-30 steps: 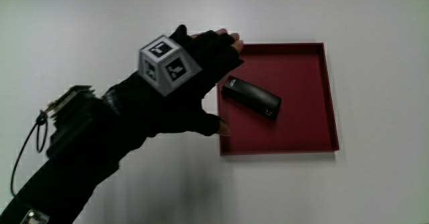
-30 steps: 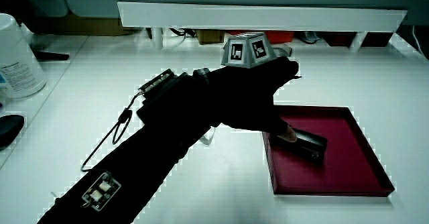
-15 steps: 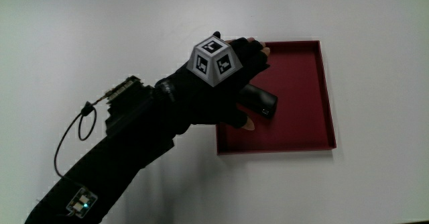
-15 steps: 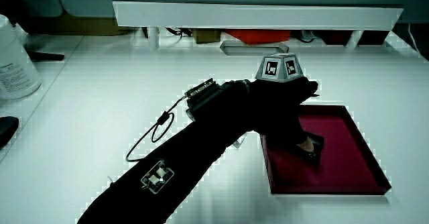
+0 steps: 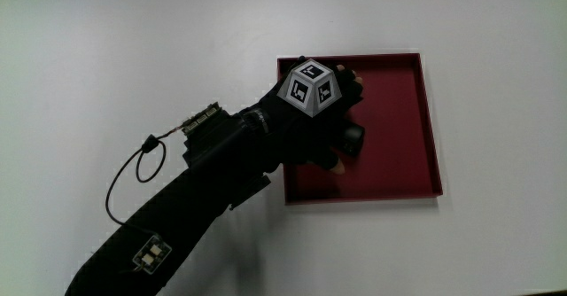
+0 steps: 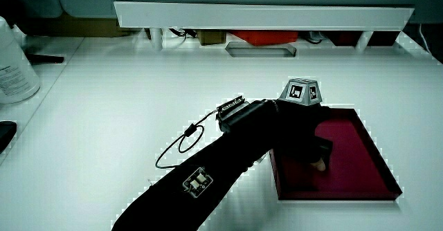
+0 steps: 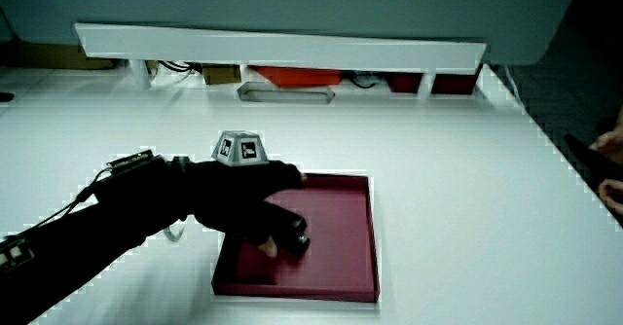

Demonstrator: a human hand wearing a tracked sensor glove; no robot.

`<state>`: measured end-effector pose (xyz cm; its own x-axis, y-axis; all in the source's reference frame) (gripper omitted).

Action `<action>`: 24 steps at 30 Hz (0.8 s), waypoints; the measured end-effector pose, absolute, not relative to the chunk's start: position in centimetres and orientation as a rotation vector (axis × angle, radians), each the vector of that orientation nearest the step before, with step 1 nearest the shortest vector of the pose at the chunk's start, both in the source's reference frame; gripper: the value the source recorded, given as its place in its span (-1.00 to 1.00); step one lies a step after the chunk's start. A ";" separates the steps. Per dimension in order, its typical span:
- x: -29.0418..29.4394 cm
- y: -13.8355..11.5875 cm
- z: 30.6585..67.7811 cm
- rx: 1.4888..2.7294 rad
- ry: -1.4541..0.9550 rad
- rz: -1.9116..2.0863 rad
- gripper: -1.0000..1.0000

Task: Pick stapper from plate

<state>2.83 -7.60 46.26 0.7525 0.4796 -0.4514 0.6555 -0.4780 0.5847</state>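
A square dark red plate [image 5: 399,132] lies flat on the white table, also seen in both side views [image 6: 356,158] [image 7: 341,233]. The black stapler [image 5: 355,139] lies in it, mostly hidden under the hand; one end shows in a side view [image 7: 296,237]. The gloved hand [image 5: 341,126] rests over the stapler with its fingers curled around it, thumb on the side nearer the person. The patterned cube [image 5: 311,88] sits on the hand's back. Both side views show the hand [image 6: 308,134] [image 7: 255,210] low inside the plate, the stapler still down on the plate floor.
A low white partition [image 6: 263,13] [image 7: 282,43] runs along the table's edge farthest from the person, with red and brown items under it. A white bottle [image 6: 14,58] stands near a table edge. A thin cable loop [image 5: 133,176] hangs from the forearm.
The hand moved from beside the plate's edge to over the stapler, dropped lower and curled its fingers around it. The stapler has stayed in place in the plate.
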 end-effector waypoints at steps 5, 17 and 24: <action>3.0 -7.5 46.3 2.178 0.854 -0.291 0.00; 3.4 -7.4 46.1 2.220 0.891 -0.282 0.62; 3.5 -7.3 46.1 2.216 0.900 -0.295 1.00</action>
<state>3.48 -7.31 46.10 0.7308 0.5170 -0.4457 0.6805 -0.5008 0.5349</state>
